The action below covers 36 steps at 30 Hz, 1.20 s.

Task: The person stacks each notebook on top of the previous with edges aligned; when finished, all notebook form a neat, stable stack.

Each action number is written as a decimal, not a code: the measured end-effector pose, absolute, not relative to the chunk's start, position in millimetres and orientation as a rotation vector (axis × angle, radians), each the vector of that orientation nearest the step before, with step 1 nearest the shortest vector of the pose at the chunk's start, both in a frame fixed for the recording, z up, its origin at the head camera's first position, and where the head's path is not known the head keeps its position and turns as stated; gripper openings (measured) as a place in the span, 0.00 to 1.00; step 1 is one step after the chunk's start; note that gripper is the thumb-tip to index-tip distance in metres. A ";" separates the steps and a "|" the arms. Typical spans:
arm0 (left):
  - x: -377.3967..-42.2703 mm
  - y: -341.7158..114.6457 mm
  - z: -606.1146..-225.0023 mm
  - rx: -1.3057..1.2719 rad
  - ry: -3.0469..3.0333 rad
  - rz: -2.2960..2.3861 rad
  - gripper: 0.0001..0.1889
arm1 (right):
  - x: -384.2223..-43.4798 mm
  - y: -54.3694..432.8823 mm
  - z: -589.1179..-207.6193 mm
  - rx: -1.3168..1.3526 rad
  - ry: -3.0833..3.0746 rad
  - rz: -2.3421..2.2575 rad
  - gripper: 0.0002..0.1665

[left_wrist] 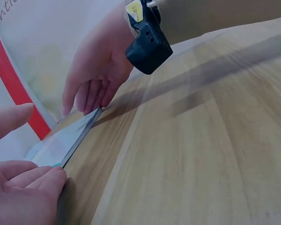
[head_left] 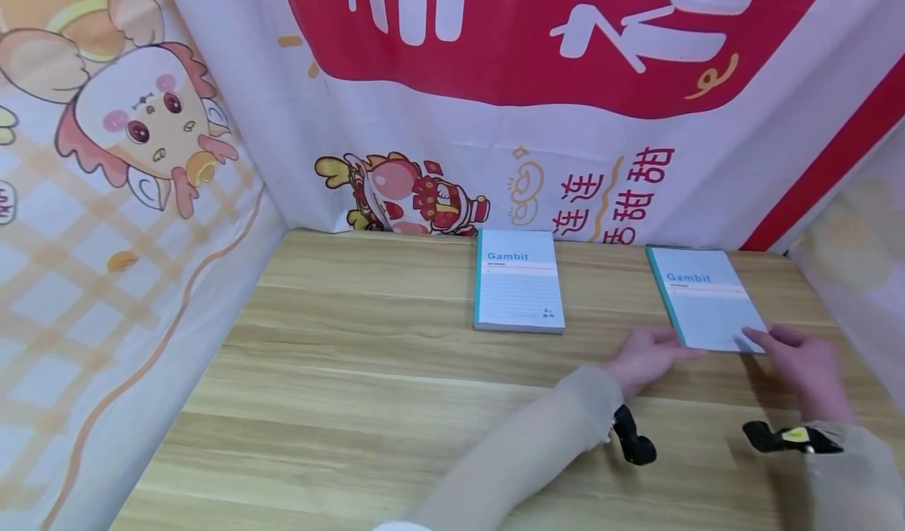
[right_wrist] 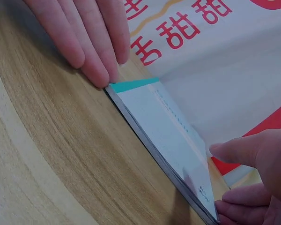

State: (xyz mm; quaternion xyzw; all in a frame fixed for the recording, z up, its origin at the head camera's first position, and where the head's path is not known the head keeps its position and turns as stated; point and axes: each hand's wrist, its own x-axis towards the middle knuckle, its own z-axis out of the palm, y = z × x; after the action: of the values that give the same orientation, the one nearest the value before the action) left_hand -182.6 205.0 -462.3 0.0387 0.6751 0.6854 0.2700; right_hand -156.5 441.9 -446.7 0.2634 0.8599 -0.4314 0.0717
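Note:
A pale blue Gambit notebook [head_left: 707, 299] with a teal spine strip lies flat at the back right of the table. At its near left corner, my left hand [head_left: 643, 358] touches the edge with extended fingers, its thumb lifted in the left wrist view. My right hand [head_left: 809, 366] is at the near right corner. In the right wrist view, the right fingers [right_wrist: 246, 204] meet the notebook's side, while the thumb stays raised and apart from the fingers. A second, thicker-looking Gambit notebook [head_left: 519, 283] lies left of both hands, untouched.
The wooden table [head_left: 339, 342] extends left and toward the front. A printed cloth [head_left: 438, 122] hangs along its back edge, another patterned cloth [head_left: 141, 280] along the left side. A black wrist camera [head_left: 632, 437] is on the left wrist, another [head_left: 792, 437] on the right.

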 end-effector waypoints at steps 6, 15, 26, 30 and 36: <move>-179.2 195.6 -464.0 0.072 1.777 1.875 0.14 | -155.7 439.5 -445.7 0.879 2.598 -1.218 0.58; -188.7 184.7 -466.1 -0.087 1.630 1.976 0.10 | -155.0 437.1 -444.6 0.891 2.507 -1.160 0.59; -184.8 187.2 -456.9 -0.267 1.743 1.965 0.09 | -152.5 430.6 -445.8 0.779 2.501 -1.175 0.58; -185.6 185.6 -459.4 -0.275 1.725 1.943 0.13 | -152.5 426.6 -447.2 0.759 2.531 -1.110 0.58; -184.6 185.6 -460.3 -0.290 1.742 1.950 0.20 | -148.3 423.4 -449.9 0.711 2.555 -1.115 0.57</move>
State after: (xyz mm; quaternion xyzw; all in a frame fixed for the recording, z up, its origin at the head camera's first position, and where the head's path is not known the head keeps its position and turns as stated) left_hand -184.6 185.6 -460.3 -0.1066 0.6406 0.7173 0.2526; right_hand -148.3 423.4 -449.9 0.2451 0.8803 -0.3841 0.1319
